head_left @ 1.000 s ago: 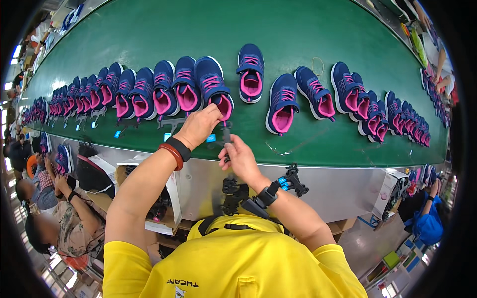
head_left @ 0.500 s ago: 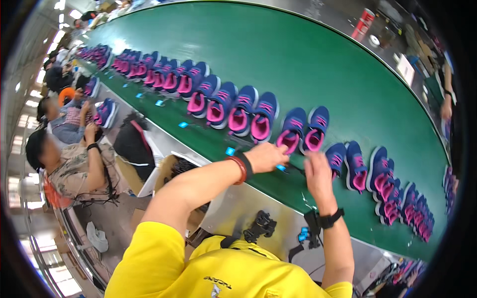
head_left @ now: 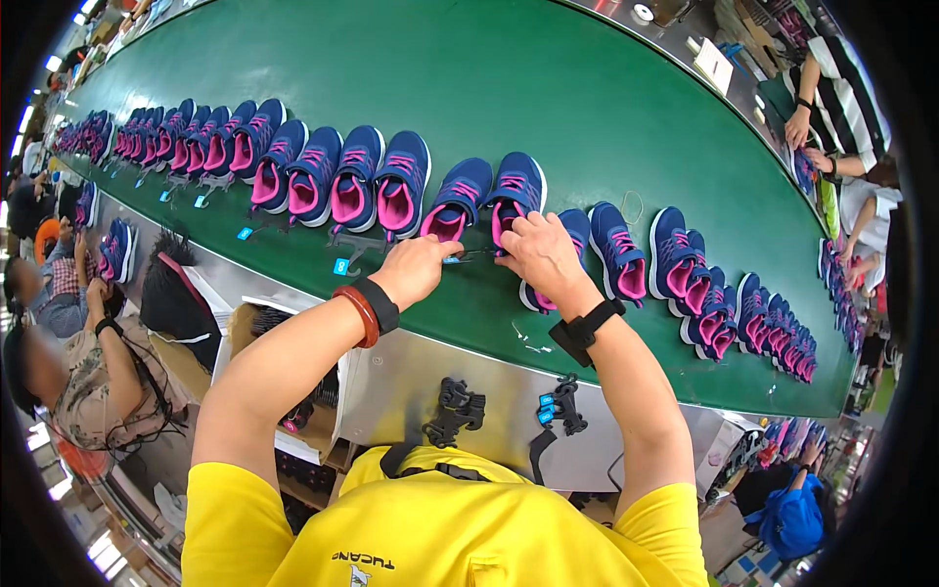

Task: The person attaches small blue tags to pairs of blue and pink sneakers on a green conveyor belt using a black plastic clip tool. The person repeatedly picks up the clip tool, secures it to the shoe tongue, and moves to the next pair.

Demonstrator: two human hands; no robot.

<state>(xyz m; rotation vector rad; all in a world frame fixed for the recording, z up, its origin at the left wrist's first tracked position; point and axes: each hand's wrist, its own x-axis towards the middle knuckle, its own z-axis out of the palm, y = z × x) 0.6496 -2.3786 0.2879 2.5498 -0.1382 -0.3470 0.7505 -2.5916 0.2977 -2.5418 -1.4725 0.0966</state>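
In front of me a pair of navy sneakers with pink laces and pink lining lies on a green conveyor belt (head_left: 577, 88), heels toward me. My left hand (head_left: 411, 269) is closed on one end of a black plastic shoe hanger (head_left: 476, 252) with a blue tag, just behind the heel of the left sneaker (head_left: 464, 189). Curled over the heel of the right sneaker (head_left: 518, 181), my right hand (head_left: 544, 254) is closed too, its fingertips by the hanger's other end. The fingers partly hide the hanger and both heels.
More sneakers (head_left: 354, 176) line the belt to the left, several with black hangers (head_left: 359, 258) at their heels. Another row (head_left: 669, 252) runs right. Spare hangers (head_left: 455, 413) sit on the metal edge. Co-workers work at left (head_left: 78, 382) and far right (head_left: 797, 127).
The view has shifted rightward, so the belt and shoes appear further left. My right hand has moved from beside the pair onto the right sneaker's heel. My left hand stays by the left heel.
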